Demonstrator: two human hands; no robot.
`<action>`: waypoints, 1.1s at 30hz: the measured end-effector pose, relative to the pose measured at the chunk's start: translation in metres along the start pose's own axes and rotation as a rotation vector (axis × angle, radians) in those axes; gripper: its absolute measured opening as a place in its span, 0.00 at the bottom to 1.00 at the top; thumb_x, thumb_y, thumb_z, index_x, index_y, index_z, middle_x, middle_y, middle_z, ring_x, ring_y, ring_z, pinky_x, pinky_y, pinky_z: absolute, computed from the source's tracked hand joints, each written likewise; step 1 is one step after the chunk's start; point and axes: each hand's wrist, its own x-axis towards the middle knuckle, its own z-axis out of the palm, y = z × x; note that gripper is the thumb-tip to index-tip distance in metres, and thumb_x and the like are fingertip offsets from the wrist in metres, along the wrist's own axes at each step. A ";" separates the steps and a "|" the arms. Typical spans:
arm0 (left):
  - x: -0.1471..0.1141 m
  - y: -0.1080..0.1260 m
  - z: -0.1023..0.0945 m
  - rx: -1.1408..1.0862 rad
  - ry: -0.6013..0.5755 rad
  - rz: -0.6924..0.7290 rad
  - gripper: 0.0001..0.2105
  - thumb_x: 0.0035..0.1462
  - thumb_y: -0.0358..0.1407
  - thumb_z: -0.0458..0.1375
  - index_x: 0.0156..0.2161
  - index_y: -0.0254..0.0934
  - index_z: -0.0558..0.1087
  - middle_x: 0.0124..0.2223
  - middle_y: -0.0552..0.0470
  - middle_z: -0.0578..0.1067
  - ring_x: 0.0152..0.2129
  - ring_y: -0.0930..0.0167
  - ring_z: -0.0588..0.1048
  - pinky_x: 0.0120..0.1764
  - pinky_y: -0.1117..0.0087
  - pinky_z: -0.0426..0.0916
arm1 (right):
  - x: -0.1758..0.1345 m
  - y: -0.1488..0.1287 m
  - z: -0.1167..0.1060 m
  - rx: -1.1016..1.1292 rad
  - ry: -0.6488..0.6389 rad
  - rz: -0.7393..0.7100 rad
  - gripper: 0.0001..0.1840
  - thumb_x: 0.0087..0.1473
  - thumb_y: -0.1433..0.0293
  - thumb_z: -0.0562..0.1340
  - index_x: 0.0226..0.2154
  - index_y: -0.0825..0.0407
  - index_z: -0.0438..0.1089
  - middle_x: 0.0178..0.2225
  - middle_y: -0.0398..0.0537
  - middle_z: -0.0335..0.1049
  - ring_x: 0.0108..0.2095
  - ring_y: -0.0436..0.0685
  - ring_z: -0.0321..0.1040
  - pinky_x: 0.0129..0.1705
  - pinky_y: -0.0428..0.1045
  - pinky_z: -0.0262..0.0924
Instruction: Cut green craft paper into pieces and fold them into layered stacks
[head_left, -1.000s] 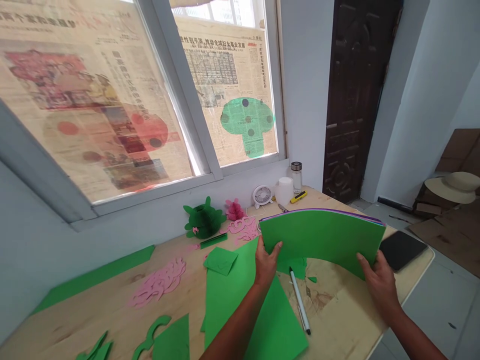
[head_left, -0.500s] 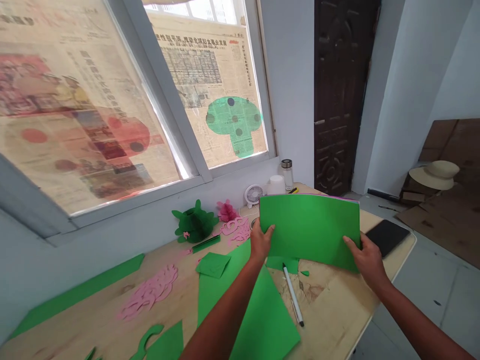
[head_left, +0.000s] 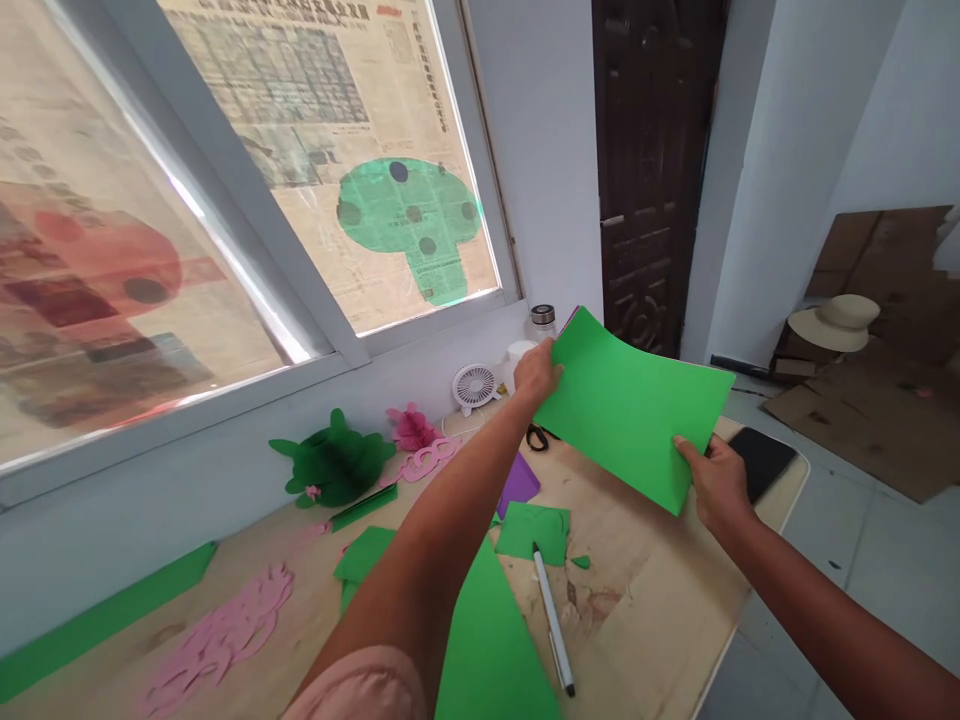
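The fingers of the left hand point(head_left: 536, 374) and right hand point(head_left: 721, 486) pinch the green paper point(head_left: 631, 402) between them, and pushing closer could crease it.

- Takes daylight from the window point(head_left: 225, 180), upper left.
- Glares white in a slanting streak, left of centre.
- Catches soft light on the green sheet point(head_left: 634, 400), right of centre.
- Dims toward the door point(head_left: 652, 150), upper right.
- Blurs slightly over the pink cutouts point(head_left: 225, 640), lower left.
- Stretches near the edges.
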 end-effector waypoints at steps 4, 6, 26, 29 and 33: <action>0.012 -0.003 0.029 0.091 -0.076 0.002 0.18 0.52 0.31 0.59 0.49 0.40 0.66 0.43 0.43 0.75 0.44 0.60 0.72 0.42 0.64 0.65 | 0.007 0.012 0.005 -0.050 0.043 0.029 0.18 0.37 0.61 0.66 0.32 0.54 0.72 0.32 0.51 0.76 0.28 0.57 0.71 0.27 0.49 0.65; 0.016 -0.010 0.042 0.117 -0.113 0.004 0.17 0.53 0.32 0.58 0.49 0.41 0.66 0.43 0.44 0.74 0.43 0.62 0.73 0.42 0.65 0.65 | 0.009 0.018 0.008 -0.078 0.055 0.040 0.18 0.37 0.62 0.66 0.33 0.54 0.72 0.31 0.50 0.76 0.28 0.58 0.71 0.27 0.49 0.65; -0.033 -0.068 0.065 0.309 -0.356 -0.100 0.13 0.60 0.41 0.54 0.47 0.36 0.69 0.48 0.47 0.71 0.43 0.67 0.71 0.45 0.59 0.68 | 0.011 0.046 0.014 -0.216 0.102 0.080 0.15 0.39 0.62 0.64 0.32 0.53 0.71 0.28 0.51 0.76 0.26 0.58 0.71 0.22 0.48 0.64; -0.053 -0.076 0.063 0.327 -0.464 -0.037 0.14 0.59 0.40 0.55 0.48 0.35 0.68 0.48 0.46 0.70 0.43 0.67 0.71 0.44 0.59 0.69 | 0.012 0.045 0.014 -0.229 0.118 0.093 0.15 0.38 0.63 0.64 0.31 0.53 0.71 0.27 0.50 0.76 0.25 0.58 0.71 0.22 0.48 0.63; -0.055 -0.079 0.061 0.363 -0.524 0.030 0.15 0.59 0.40 0.55 0.49 0.36 0.67 0.49 0.46 0.70 0.42 0.67 0.72 0.43 0.59 0.69 | 0.014 0.044 0.014 -0.234 0.131 0.127 0.15 0.37 0.64 0.64 0.30 0.54 0.71 0.28 0.51 0.76 0.27 0.58 0.71 0.24 0.48 0.63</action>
